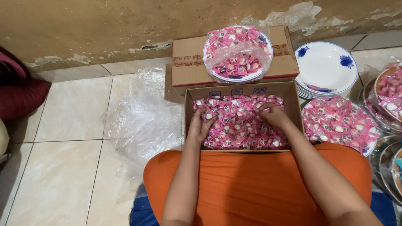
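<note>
Orange cloth [259,184] over your lap fills the near edge and hides the front wall of the open cardboard box [295,104]. Your left hand [201,123] and right hand [274,115] rest in its pink wrapped sweets [240,125]; fingers curl into the pile, grip not discernible. Beyond, a bagged bowl [237,54] sits on a closed carton [188,62]. Plates at right are cropped.

Bright, even light; edges distorted

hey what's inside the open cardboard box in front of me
The open cardboard box is filled with pink wrapped candies. The left hand and right hand rest in them. The box bottom is covered.
</note>
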